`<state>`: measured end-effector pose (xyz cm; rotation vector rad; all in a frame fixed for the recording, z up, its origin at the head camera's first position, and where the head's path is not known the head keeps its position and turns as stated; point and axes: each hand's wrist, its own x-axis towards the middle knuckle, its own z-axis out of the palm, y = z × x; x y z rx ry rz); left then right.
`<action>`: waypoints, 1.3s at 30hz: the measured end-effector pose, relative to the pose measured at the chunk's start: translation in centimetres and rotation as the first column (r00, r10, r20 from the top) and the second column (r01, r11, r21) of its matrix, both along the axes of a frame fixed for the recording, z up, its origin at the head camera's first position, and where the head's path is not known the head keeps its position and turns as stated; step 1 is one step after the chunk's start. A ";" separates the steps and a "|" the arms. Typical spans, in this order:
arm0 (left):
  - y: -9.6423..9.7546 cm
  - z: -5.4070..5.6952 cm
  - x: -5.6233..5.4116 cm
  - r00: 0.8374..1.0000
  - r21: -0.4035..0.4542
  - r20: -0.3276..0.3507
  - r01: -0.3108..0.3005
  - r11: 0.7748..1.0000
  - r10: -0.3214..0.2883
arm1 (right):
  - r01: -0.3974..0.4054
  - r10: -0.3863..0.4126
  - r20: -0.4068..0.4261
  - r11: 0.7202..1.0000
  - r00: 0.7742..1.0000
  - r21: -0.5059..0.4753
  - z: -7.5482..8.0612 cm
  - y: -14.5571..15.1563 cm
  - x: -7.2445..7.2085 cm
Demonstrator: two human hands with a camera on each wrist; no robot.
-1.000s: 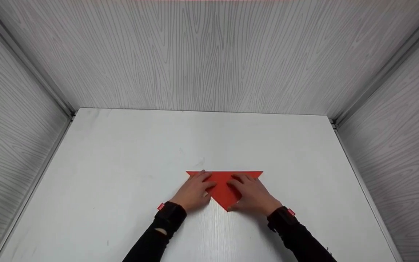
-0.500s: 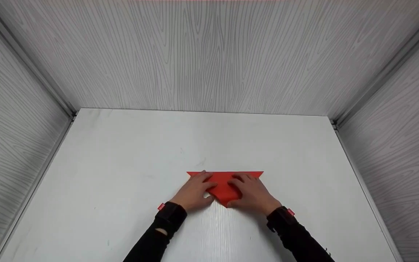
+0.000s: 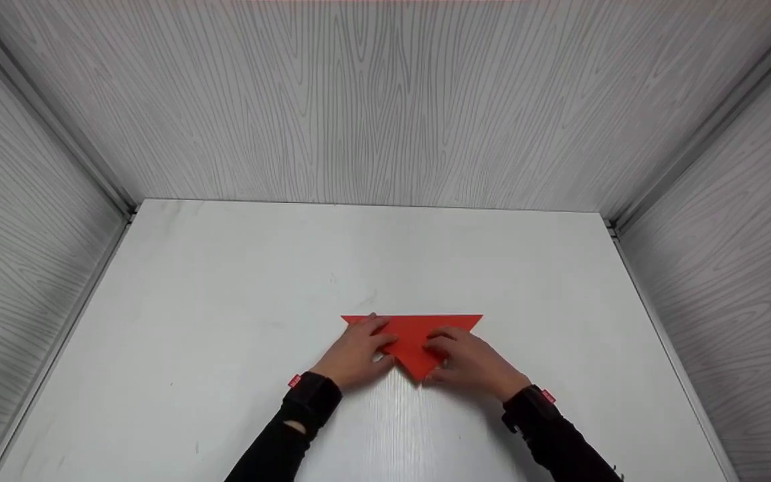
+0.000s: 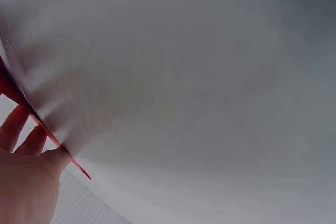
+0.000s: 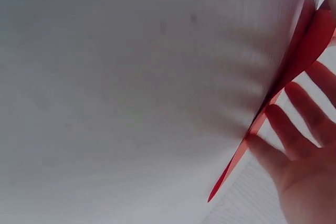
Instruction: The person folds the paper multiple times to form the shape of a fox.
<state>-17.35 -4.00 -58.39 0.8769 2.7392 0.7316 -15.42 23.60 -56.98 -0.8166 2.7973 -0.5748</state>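
Observation:
A folded red sheet of paper lies on the white tabletop, its long straight edge at the far side and its point toward the person. My left hand rests on the paper's left part, fingers spread and thumb near its lower left edge. On the right side, my right hand holds the paper with fingers on top and thumb at the near point. In the right wrist view the paper bows upward toward the thumb, which is mostly cut off by the frame. The left wrist view shows fingertips along the paper's edge.
The white tabletop is bounded by a wood-grain back panel and side panels on the left and right. Both wrists wear black bands, with dark sleeves below.
The paper's near point has risen off the tabletop and bends slightly. My right hand has shifted a little toward the person and to the right, uncovering more of the far right corner. The left hand stays put.

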 end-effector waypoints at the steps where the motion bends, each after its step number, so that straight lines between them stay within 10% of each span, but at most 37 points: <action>1: 0.0 0.0 0.0 1.000 0.002 -0.001 0.002 1.000 -0.002 | -0.012 0.012 -0.006 1.000 1.000 -0.013 0.1 0.1 0.1; 12: -0.1 -0.4 -0.1 1.000 0.032 -0.006 0.012 0.999 -0.011 | -0.149 0.127 -0.201 0.984 0.971 -0.098 -0.2 1.1 0.5; 39: 0.0 0.2 0.5 1.000 -0.006 -0.006 -0.003 1.000 0.003 | 0.053 -0.111 -0.234 0.969 0.966 -0.243 0.0 -0.7 -1.4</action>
